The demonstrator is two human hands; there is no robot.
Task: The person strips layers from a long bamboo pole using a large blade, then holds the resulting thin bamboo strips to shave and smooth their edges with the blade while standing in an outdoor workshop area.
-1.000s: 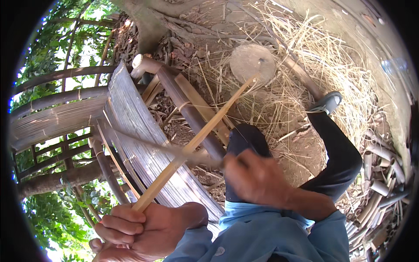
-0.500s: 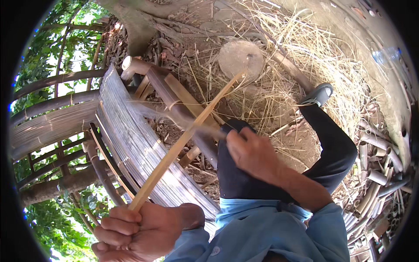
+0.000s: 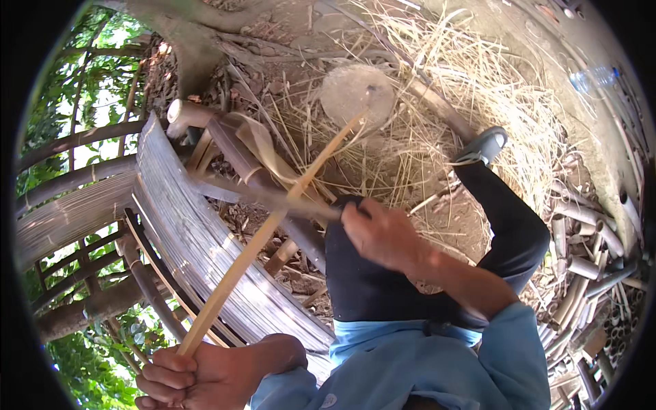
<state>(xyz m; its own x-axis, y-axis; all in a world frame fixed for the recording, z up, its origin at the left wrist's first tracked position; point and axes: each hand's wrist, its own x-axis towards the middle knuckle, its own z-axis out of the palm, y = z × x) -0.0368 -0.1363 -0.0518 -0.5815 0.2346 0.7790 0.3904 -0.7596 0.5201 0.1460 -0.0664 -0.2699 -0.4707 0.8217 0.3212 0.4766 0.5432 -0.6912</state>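
Observation:
My left hand (image 3: pixel 198 376) is closed round the lower end of a long, pale bamboo strip (image 3: pixel 239 277). The strip slants up and away to the right, its split tip near a round wooden block. In my right hand (image 3: pixel 384 236), above my dark-trousered thigh, is the handle of a long-bladed knife (image 3: pixel 256 195). Motion blurs the blade, which points left and crosses the strip about midway; whether it cuts in cannot be made out. Just beyond the crossing is a blurred, curved pale bamboo piece (image 3: pixel 263 147).
A curved bench of bamboo slats (image 3: pixel 198 212) stands on my left, with a thick bamboo pole (image 3: pixel 236 140) beside it. Ahead lies the round wooden block (image 3: pixel 357 96) among straw-like shavings (image 3: pixel 471 75). Cut bamboo pieces (image 3: pixel 581 266) are heaped at right, a plastic bottle (image 3: pixel 593 78) farther off.
Both hands, the strip and the surroundings sit slightly further left in view. The knife still crosses the strip, blurred in both frames. The pale piece beyond it now looks curved.

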